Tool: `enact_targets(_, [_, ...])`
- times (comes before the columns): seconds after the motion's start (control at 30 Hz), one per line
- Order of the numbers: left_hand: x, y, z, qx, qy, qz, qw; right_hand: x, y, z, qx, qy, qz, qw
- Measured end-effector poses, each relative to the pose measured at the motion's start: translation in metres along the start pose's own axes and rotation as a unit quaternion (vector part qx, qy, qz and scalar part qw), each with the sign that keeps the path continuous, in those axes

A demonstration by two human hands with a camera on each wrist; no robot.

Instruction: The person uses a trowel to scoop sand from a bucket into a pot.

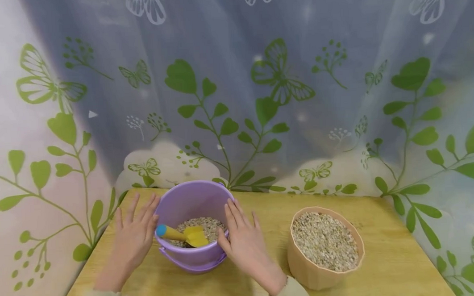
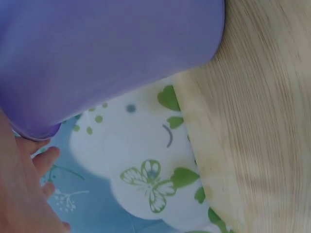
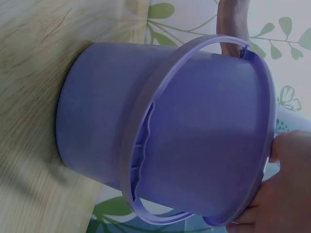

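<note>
A purple bucket (image 1: 195, 199) stands on the table, its handle hanging down at the front. Pale grit (image 1: 213, 224) covers its bottom, and a yellow toy shovel (image 1: 196, 236) with a blue-tipped handle leans inside against the rim. My left hand (image 1: 132, 238) is at the bucket's left side, fingers spread and extended, touching near the rim. On the opposite side, my right hand (image 1: 246, 243) rests on the rim with its fingers stretched forward and thumb toward the front. The right wrist view shows the bucket's outer wall (image 3: 204, 121) and those fingers partly hidden by the rim.
To the right stands a peach-coloured pot (image 1: 307, 269) filled with similar pale grit (image 1: 324, 239). The wooden table (image 1: 260, 209) ends at a curtain (image 1: 234, 99) printed with leaves and butterflies, which also runs along the sides.
</note>
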State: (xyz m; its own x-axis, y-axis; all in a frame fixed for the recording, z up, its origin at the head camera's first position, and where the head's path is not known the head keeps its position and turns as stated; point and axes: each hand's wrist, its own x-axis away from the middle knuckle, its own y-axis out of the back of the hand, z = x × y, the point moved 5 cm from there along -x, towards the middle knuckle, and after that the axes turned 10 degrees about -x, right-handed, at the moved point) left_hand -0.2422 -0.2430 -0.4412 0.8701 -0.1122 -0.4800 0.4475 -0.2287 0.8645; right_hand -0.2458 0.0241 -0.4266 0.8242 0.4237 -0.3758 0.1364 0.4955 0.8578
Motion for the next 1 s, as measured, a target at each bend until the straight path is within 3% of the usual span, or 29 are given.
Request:
enact_targets(0.3, [0.002,-0.005,-0.021,0.023,0.019,-0.013,0.9995,0.008,0.01,-0.014,-0.023,-0.001,-0.004,0.9997])
enact_targets(1.0, [0.0,-0.019,-0.066,0.046,0.034,-0.019,0.9982,0.037,0.03,-0.043,0.005,-0.02,-0.041,0.999])
